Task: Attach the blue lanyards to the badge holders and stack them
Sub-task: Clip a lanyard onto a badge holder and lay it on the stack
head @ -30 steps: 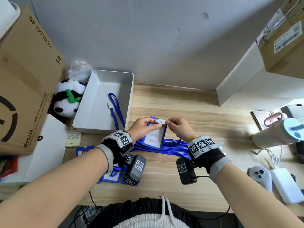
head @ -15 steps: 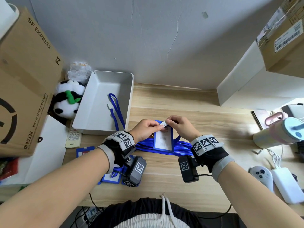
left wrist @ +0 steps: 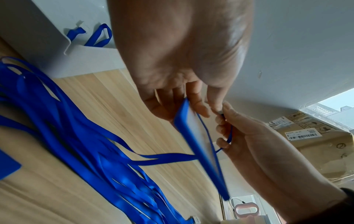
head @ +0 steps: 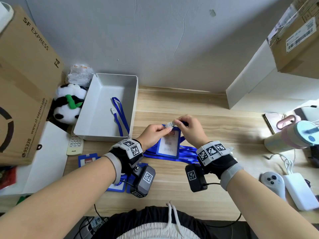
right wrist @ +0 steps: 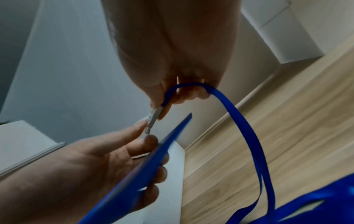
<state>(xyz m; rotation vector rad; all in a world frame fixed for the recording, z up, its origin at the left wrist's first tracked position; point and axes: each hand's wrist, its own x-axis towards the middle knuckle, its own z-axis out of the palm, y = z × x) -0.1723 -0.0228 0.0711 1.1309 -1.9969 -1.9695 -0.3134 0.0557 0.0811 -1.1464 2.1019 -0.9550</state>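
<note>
Blue badge holder upright in my left hand above the desk's middle, white lanyard clip pinched at its top by my right hand, loose blue lanyards heaped beneath.

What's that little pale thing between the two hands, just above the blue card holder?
A small white lanyard clip, pinched by the right hand and touched by the left hand's fingertips above the badge holder. The right wrist view shows it best.

Head camera is looking forward and down over the light wooden desk, both forearms in frame. Each wrist camera is peering along its palm, very near, upward toward the wall. All three are sharing the blue-framed badge holder.
</note>
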